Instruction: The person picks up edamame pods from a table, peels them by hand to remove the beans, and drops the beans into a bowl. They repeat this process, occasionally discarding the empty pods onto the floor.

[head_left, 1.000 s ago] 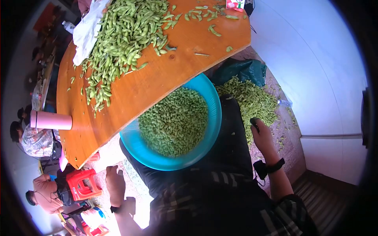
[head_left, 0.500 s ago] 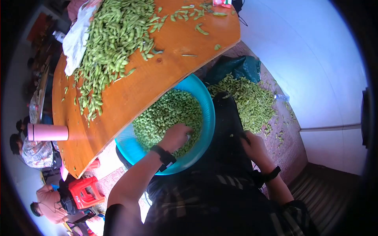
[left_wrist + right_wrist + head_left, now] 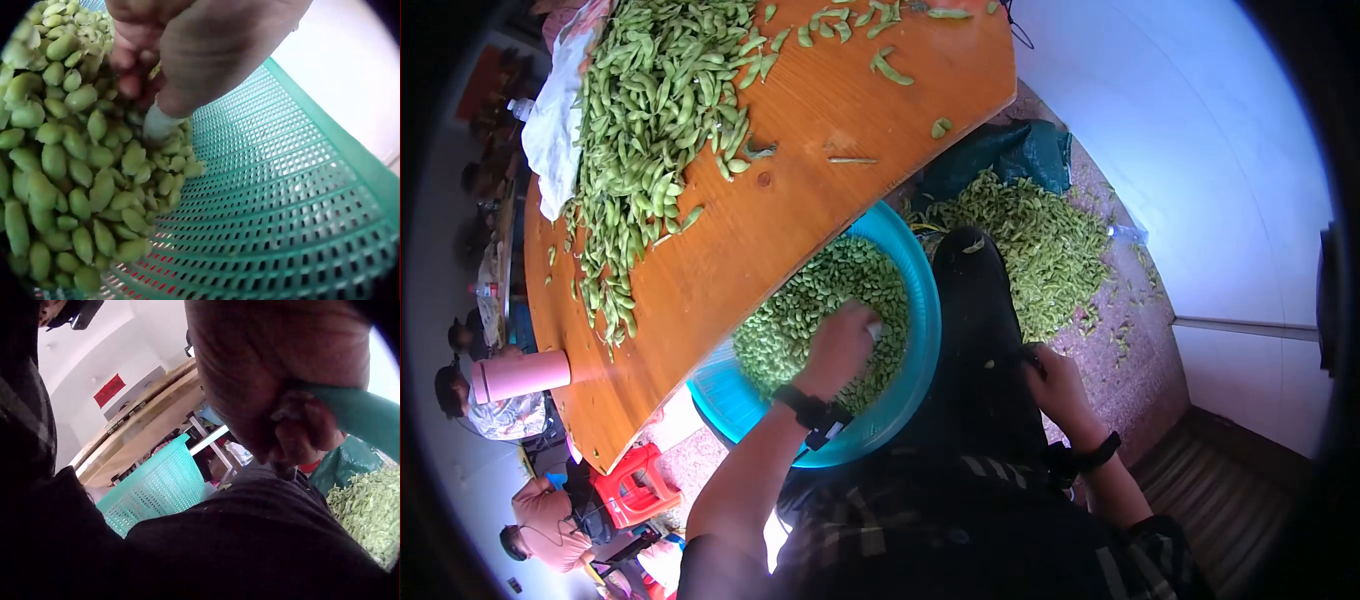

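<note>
A blue-green basket (image 3: 920, 345) holds shelled green beans (image 3: 775, 345). My left hand (image 3: 840, 350) is down among the beans, its curled fingers and white-wrapped thumb gathered on some of them; the left wrist view shows the hand (image 3: 200, 50) over the beans (image 3: 81, 181), with part of the grip hidden. Beside my right thigh is my right hand (image 3: 1060, 395). In the right wrist view that hand (image 3: 281, 394) has its fingers curled round a teal strip (image 3: 369, 415), whose far end is out of view.
Bean pods (image 3: 650, 110) lie heaped on the wooden table (image 3: 730, 240) near a white cloth (image 3: 555, 130) and a pink cup (image 3: 522, 376). More pods (image 3: 1035, 255) cover the floor by a dark green bag (image 3: 1035, 155). Red stools (image 3: 635, 485) and people are at the left.
My left hand has come from beside the basket into the beans, where it has since shifted slightly. The right hand has moved down and closer to my thigh. The head view has shifted.
</note>
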Demonstrator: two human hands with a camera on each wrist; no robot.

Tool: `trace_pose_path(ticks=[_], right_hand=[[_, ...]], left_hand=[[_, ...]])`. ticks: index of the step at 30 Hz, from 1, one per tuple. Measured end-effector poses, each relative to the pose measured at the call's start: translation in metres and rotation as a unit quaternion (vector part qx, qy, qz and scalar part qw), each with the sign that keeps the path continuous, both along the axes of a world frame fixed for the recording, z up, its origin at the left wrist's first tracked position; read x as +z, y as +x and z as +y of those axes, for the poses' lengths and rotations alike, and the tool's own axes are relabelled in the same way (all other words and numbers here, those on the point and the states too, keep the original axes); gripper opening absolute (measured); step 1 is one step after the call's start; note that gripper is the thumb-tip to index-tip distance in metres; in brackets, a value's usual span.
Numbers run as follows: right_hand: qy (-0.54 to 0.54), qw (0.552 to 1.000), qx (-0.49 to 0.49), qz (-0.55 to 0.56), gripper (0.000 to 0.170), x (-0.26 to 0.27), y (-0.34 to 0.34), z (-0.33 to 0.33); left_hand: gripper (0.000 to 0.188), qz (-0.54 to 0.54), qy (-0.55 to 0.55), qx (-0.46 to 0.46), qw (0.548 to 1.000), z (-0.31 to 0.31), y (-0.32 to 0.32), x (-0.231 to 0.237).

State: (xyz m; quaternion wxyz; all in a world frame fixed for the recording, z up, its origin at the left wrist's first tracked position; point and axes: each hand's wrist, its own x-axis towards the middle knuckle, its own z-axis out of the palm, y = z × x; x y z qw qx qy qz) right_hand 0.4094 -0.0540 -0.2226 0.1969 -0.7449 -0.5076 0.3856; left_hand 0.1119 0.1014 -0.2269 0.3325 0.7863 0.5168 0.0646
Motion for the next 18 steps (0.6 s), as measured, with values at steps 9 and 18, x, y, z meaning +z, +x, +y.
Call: trace_pose_path(ticks=[9, 18], right_hand=[[-0.02, 0.999, -0.015, 0.028, 0.019, 0.002, 0.004, 0.006], [-0.012, 1.0, -0.004, 0.008, 0.021, 0.004, 0.006, 0.007]], left_hand=[[0.018, -0.035, 0.059, 0.047, 0.997, 0.045, 0.035, -0.033], [0.014, -0.046, 0.036, 0.141, 0.988, 0.032, 0.006, 0.015]])
